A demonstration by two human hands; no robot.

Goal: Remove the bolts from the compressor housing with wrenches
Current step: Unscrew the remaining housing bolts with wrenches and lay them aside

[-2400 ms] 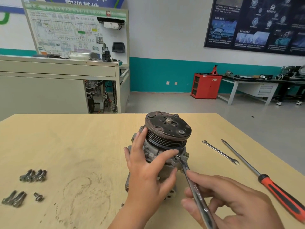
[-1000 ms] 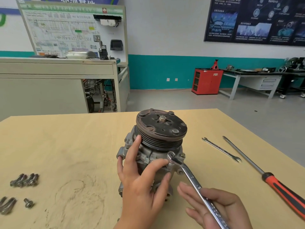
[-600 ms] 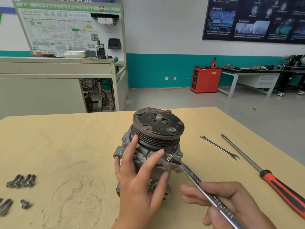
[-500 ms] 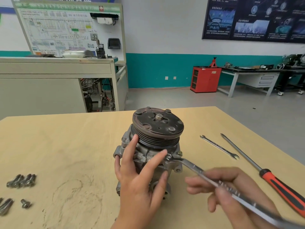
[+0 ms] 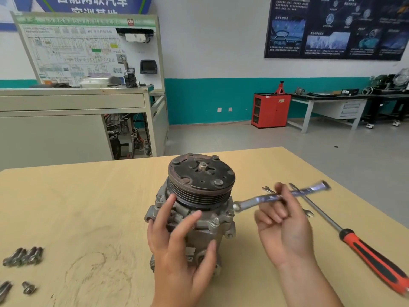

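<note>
A workshop with a teal-banded wall is stretching out behind a pale wooden table, and the compressor is standing upright near the middle of it, its dark pulley face turned upward. The person's left hand is wrapping around the near side of the housing, fingers spread and pressing against the metal, so the lower front of the body is hiding behind the palm. The right hand is hovering just right of the compressor, palm turned up, its fingers curling loosely around the shaft of a wrench; the grip is looking light, with the thumb hidden behind the fingers. The wrench's ring end is sitting at the housing's right flange, though the bolt under it is too small to make out, and the far end is smearing into motion blur. A second, thinner wrench is lying on the table behind that hand, mostly covered by it. A red-handled screwdriver is lying to the right, its handle cut off by the frame edge. Loose bolts are clustering at the far left, with more half cropped at the lower-left corner.
</note>
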